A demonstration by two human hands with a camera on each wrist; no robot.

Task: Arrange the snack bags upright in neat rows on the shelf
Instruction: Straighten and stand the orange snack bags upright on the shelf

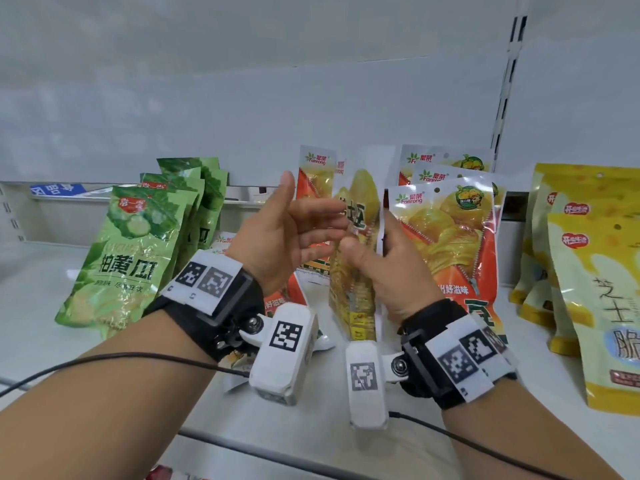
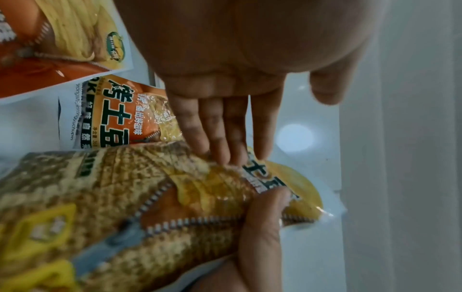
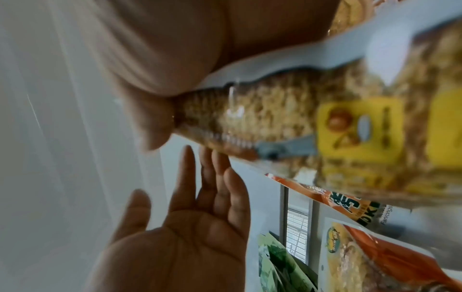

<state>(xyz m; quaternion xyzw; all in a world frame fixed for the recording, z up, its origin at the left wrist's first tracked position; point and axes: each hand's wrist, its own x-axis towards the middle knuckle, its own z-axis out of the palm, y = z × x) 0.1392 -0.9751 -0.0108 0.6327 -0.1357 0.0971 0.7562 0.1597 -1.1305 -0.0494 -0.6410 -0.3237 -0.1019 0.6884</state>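
My right hand (image 1: 367, 239) grips a yellow and orange potato chip bag (image 1: 353, 271) by its middle. The bag stands upright and edge-on over the white shelf (image 1: 45, 292), with my thumb across its front. My left hand (image 1: 311, 209) is open just left of it. In the left wrist view its straight fingers (image 2: 220, 138) touch the side of the bag (image 2: 150, 197). The right wrist view shows the thumb (image 3: 155, 118) pressed on the bag (image 3: 275, 118) and the open left palm (image 3: 195, 227) below. More orange bags (image 1: 446, 237) stand in a row to the right.
Green cucumber bags (image 1: 131, 251) lean in a row on the left. Yellow cheese bags (image 1: 588, 289) stand at the far right. Another orange bag (image 1: 313, 181) stands behind my hands and one (image 1: 294, 292) lies under the left wrist. The shelf's back wall (image 1: 242, 116) is close.
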